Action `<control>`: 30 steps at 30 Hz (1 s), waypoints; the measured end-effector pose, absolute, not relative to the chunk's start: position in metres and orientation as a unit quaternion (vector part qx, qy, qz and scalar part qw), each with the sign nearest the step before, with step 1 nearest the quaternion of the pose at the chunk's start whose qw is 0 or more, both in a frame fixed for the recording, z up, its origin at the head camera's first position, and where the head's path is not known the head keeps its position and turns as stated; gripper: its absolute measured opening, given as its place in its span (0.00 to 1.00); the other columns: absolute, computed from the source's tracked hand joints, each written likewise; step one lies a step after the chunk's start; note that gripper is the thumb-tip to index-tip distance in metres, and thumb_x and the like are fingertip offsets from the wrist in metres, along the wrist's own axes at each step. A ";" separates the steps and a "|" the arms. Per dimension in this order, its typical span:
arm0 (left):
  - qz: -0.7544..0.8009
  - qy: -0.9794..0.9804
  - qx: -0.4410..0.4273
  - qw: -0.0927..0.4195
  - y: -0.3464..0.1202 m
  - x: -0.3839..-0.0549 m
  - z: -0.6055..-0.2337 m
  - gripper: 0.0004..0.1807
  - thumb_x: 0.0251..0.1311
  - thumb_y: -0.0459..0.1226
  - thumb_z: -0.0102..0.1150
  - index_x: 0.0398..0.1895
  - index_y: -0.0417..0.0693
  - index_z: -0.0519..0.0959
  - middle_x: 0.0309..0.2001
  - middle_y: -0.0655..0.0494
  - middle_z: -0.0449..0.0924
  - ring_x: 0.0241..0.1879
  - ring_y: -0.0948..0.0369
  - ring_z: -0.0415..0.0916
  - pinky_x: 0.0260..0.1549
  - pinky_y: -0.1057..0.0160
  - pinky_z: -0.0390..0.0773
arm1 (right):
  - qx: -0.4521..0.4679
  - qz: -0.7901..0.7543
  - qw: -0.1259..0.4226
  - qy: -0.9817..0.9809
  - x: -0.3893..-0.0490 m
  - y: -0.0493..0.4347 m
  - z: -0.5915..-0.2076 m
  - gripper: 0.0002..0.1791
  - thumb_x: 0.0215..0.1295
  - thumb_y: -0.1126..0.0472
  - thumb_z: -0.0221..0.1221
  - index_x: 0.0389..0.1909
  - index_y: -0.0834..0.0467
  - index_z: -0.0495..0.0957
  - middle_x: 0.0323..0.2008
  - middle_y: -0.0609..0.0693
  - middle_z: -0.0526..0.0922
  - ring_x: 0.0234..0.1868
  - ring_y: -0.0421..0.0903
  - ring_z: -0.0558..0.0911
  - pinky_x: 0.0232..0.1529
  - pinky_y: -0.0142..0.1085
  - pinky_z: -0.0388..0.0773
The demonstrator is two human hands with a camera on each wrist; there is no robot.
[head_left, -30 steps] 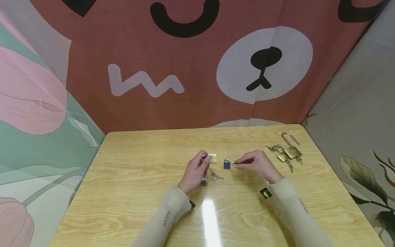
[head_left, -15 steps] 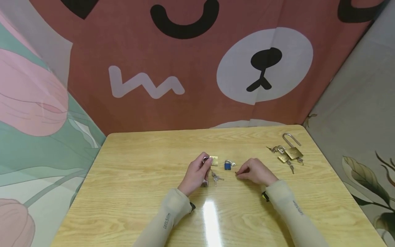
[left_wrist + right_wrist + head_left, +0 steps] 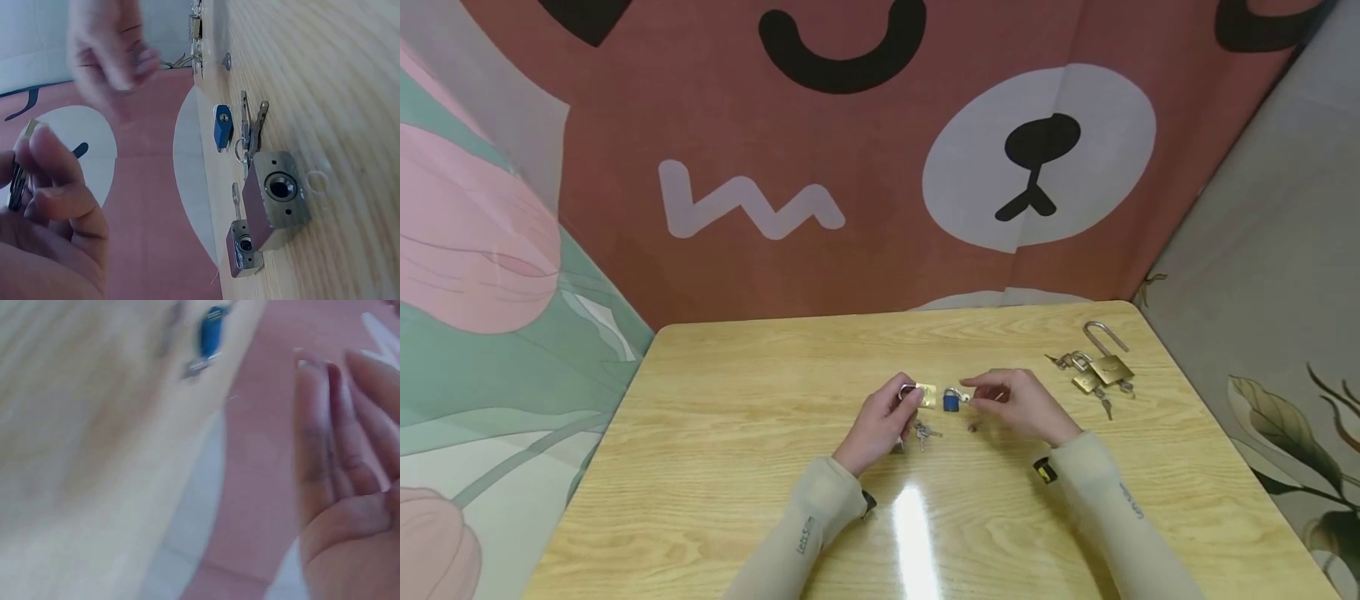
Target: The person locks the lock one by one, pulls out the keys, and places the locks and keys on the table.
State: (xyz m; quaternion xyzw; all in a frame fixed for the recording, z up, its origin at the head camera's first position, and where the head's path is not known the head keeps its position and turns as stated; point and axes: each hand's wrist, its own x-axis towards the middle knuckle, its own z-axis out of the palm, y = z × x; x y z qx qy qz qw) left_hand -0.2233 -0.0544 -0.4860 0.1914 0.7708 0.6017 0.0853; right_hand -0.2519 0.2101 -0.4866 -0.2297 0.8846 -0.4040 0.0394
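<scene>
My left hand (image 3: 880,425) pinches a small brass padlock (image 3: 927,395) just above the table; its shackle points left in the head view. To the right of it a small blue padlock (image 3: 951,401) lies on the table, a key by its shackle end. My right hand (image 3: 1022,404) hovers beside the blue padlock, thumb and fingers apart, with nothing visible between them. Below those fingertips lies a small metal piece (image 3: 973,427), too small to identify. Under the left hand, a ring of keys (image 3: 923,432) and two lock bodies (image 3: 276,199) sit on the table, mostly hidden from the head view.
At the table's (image 3: 737,383) back right lie a large brass padlock (image 3: 1111,368) with a long raised shackle, a smaller brass padlock (image 3: 1086,382) and several keys (image 3: 1106,407). A printed cloth (image 3: 880,275) hangs behind the table's back edge.
My right hand went from the blue padlock's key down to the table, released a small metal piece there, then came back up with fingers spread. The left hand shifted slightly right with the brass padlock.
</scene>
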 end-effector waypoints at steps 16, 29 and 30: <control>0.607 0.761 0.187 0.134 -0.051 -0.218 -0.484 0.15 0.79 0.48 0.51 0.42 0.46 0.76 0.28 0.45 0.80 0.28 0.36 0.79 0.30 0.41 0.84 | -0.394 -0.328 -0.133 0.848 -0.229 0.162 -0.462 0.22 0.46 0.62 0.82 0.41 0.56 0.84 0.29 0.44 0.84 0.28 0.41 0.81 0.30 0.31 0.80; 0.614 0.756 0.169 0.151 -0.044 -0.220 -0.490 0.11 0.74 0.46 0.60 0.41 0.48 0.79 0.32 0.38 0.81 0.30 0.37 0.79 0.26 0.57 0.80 | -0.395 -0.256 -0.199 0.860 -0.224 0.161 -0.466 0.34 0.46 0.56 0.83 0.55 0.59 0.83 0.43 0.49 0.83 0.40 0.40 0.82 0.41 0.34 0.85; 0.612 0.758 0.169 0.152 -0.043 -0.221 -0.490 0.11 0.75 0.46 0.60 0.42 0.49 0.79 0.33 0.41 0.82 0.31 0.36 0.79 0.28 0.53 0.82 | -0.397 -0.258 -0.198 0.858 -0.225 0.162 -0.466 0.33 0.46 0.56 0.83 0.54 0.60 0.83 0.44 0.49 0.83 0.41 0.41 0.83 0.41 0.35 0.85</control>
